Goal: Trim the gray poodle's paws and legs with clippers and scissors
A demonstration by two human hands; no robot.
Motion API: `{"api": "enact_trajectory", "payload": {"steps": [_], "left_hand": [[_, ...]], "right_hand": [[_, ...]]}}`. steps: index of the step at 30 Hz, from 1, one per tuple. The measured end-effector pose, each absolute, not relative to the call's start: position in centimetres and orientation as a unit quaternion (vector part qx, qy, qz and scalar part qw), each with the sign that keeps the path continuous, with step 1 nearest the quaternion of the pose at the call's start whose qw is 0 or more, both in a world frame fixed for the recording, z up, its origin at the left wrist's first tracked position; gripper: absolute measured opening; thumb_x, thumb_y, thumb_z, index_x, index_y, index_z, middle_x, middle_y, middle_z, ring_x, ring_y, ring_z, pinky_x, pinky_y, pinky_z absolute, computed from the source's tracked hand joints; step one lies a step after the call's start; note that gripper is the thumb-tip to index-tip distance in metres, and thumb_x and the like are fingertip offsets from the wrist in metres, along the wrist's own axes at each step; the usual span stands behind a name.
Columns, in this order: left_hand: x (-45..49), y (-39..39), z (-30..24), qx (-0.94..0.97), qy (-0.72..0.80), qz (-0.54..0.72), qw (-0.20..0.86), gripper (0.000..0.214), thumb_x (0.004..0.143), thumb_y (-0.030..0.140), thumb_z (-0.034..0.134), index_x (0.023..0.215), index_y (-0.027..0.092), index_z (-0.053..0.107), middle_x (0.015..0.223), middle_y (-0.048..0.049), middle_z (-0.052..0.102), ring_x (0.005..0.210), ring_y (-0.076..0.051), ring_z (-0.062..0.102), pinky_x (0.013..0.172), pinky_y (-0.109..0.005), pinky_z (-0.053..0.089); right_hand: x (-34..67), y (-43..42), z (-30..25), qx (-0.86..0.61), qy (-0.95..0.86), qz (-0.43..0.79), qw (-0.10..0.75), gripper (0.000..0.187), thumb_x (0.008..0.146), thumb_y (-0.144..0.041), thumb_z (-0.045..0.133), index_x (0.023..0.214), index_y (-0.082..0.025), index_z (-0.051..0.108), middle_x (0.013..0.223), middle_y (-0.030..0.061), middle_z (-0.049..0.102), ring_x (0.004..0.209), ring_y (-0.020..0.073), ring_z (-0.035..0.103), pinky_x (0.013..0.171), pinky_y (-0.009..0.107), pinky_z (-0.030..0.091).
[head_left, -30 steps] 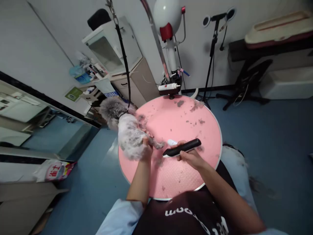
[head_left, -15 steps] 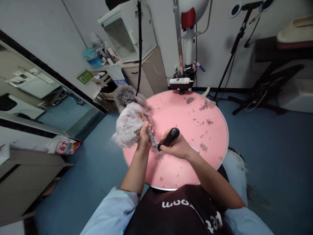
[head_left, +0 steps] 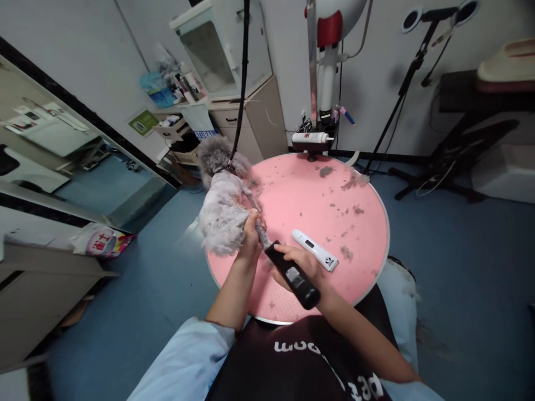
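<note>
A grey, curly-headed dog (head_left: pixel 225 200) is at the left side of the round pink grooming table (head_left: pixel 288 184), its body clipped short and its rump fluffier. My left hand (head_left: pixel 251 231) is closed around one of its legs. The lower leg (head_left: pixel 263 236) sticks out to the right of that hand. My right hand (head_left: pixel 298 262) grips black hair clippers (head_left: pixel 295 275), whose head end meets the end of the leg. Just beyond my right hand, white clippers (head_left: pixel 314 249) lie on the table.
Tufts of cut grey hair (head_left: pixel 353 181) are scattered over the table. A black leash (head_left: pixel 242 83) runs up from the dog's neck. At the table's far edge, a small holder carries a white tube (head_left: pixel 311 137). A black light stand (head_left: pixel 401 94) is behind on the right.
The black clippers have swung round, so their rear end now points down and right towards me. My right hand has turned with them, uncovering the white clippers. My left hand keeps its hold.
</note>
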State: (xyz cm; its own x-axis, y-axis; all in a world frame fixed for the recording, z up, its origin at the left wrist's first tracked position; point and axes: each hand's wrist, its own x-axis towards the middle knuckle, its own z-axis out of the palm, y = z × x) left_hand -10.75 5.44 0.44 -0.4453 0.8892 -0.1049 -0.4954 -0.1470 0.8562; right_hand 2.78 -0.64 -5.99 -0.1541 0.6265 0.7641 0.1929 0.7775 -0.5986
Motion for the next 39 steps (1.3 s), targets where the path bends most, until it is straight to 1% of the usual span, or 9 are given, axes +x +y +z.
{"api": "enact_trajectory", "payload": {"steps": [7,10,13,17,20,23,32,37,39], "left_hand": [[-10.7,4.9,-0.2,0.205,0.43,0.746,0.465,0.036,0.064,0.031,0.071,0.056,0.018,0.039,0.046,0.0087,0.038,0.039,-0.003,0.037,0.041,-0.016,0.03],[-10.8,4.6,-0.5,0.192,0.422,0.756,0.462,0.029,0.067,0.03,0.066,0.057,0.017,0.043,0.048,0.0074,0.042,0.042,-0.004,0.042,0.045,-0.016,0.035],[-11.2,4.0,-0.7,0.178,0.427,0.775,0.431,0.016,0.069,0.027,0.062,0.062,0.017,0.052,0.056,0.0052,0.053,0.052,-0.006,0.052,0.058,-0.017,0.044],[-12.3,2.9,-0.6,0.166,0.414,0.792,0.416,0.013,0.067,0.026,0.062,0.076,0.017,0.06,0.071,0.0017,0.064,0.07,-0.01,0.061,0.075,-0.022,0.048],[-13.0,2.3,-0.9,0.153,0.408,0.803,0.407,0.02,0.063,0.025,0.064,0.082,0.018,0.061,0.072,0.0018,0.065,0.067,-0.011,0.061,0.072,-0.024,0.049],[-13.3,1.9,-1.8,0.143,0.424,0.798,0.404,0.017,0.061,0.02,0.065,0.077,0.017,0.06,0.068,0.0036,0.063,0.065,-0.01,0.06,0.072,-0.023,0.048],[-14.5,1.0,-2.7,0.108,0.458,0.799,0.374,0.024,0.069,0.038,0.067,0.076,0.016,0.059,0.065,0.0028,0.063,0.06,-0.008,0.06,0.069,-0.022,0.048],[-14.9,1.0,-2.5,0.117,0.451,0.794,0.39,0.025,0.067,0.04,0.067,0.072,0.017,0.058,0.063,0.002,0.062,0.06,-0.01,0.06,0.069,-0.025,0.05],[-14.9,0.9,-2.5,0.13,0.448,0.787,0.403,0.025,0.067,0.041,0.066,0.071,0.017,0.058,0.062,0.0022,0.061,0.059,-0.01,0.059,0.069,-0.026,0.05]], "right_hand": [[1.8,-2.1,-6.6,-0.278,-0.757,0.141,0.575,0.031,0.075,-0.021,0.066,0.102,-0.023,0.05,0.108,0.0091,0.07,0.09,0.0191,0.07,0.066,0.03,0.057],[1.6,-2.5,-6.9,-0.289,-0.761,0.213,0.54,0.025,0.075,-0.021,0.066,0.097,-0.025,0.053,0.113,0.0083,0.068,0.095,0.0222,0.068,0.073,0.035,0.057],[2.0,-2.2,-7.4,-0.324,-0.749,0.319,0.483,0.024,0.074,-0.021,0.065,0.096,-0.027,0.057,0.108,0.007,0.069,0.092,0.0234,0.068,0.078,0.038,0.055],[3.5,-0.1,-6.8,-0.355,-0.635,0.443,0.524,0.029,0.07,-0.019,0.066,0.094,-0.026,0.051,0.098,0.0047,0.068,0.093,0.0218,0.066,0.086,0.041,0.052],[3.6,3.0,-5.0,-0.31,-0.565,0.56,0.521,0.027,0.071,-0.02,0.064,0.093,-0.025,0.048,0.097,0.0032,0.066,0.093,0.0188,0.064,0.088,0.04,0.049],[1.9,6.1,-3.1,-0.231,-0.503,0.666,0.501,0.031,0.069,-0.022,0.066,0.093,-0.025,0.046,0.094,0.0014,0.069,0.09,0.0187,0.066,0.088,0.041,0.049],[-1.9,7.9,-4.7,-0.19,-0.522,0.782,0.285,0.031,0.056,-0.01,0.066,0.082,-0.019,0.051,0.079,0.0022,0.072,0.072,0.0189,0.069,0.069,0.033,0.054],[-2.2,8.8,-5.0,-0.18,-0.478,0.777,0.367,0.033,0.058,-0.014,0.067,0.086,-0.02,0.051,0.081,0.0015,0.073,0.071,0.0166,0.068,0.063,0.026,0.051],[-2.3,9.1,-4.8,-0.161,-0.476,0.79,0.353,0.034,0.057,-0.015,0.067,0.087,-0.02,0.051,0.081,0.0014,0.073,0.071,0.0161,0.067,0.061,0.025,0.05]]}}
